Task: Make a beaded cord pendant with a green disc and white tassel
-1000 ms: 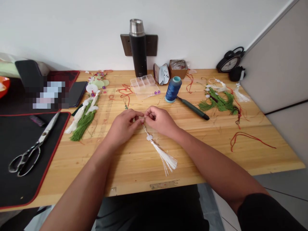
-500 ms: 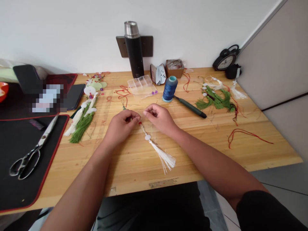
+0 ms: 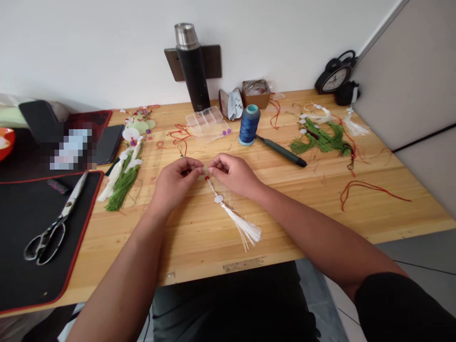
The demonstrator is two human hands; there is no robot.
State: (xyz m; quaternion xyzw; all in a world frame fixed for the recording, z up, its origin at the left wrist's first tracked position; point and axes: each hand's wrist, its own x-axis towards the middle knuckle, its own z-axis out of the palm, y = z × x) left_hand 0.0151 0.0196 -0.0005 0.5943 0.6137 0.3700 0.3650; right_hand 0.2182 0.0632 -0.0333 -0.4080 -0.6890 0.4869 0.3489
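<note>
A white tassel [image 3: 245, 227] lies on the wooden table [image 3: 228, 247], its strands fanning toward the lower right. Above it on the same cord are a pale flower-shaped bead [image 3: 218, 199] and a small red bead [image 3: 207, 177]. My left hand [image 3: 180, 179] is closed, thumb and forefinger pinching at the cord's upper end beside a small pale piece. From the right, my right hand [image 3: 233, 173] pinches at the same spot, its fingertips almost touching the left ones. What exactly lies between the right fingertips is too small to make out.
Blue thread spool [image 3: 249, 126], dark green pen-like tool [image 3: 283, 152], clear compartment box [image 3: 206, 121] and black flask [image 3: 192, 71] stand or lie behind my hands. Scissors [image 3: 59, 223] rest on a black mat at left. Green and white tassels [image 3: 123, 187] lie left, more tassels [image 3: 326, 135] right.
My right hand has moved left, closing the small gap to my left fingertips. The camera view has shifted slightly. The tassel still lies on the table.
</note>
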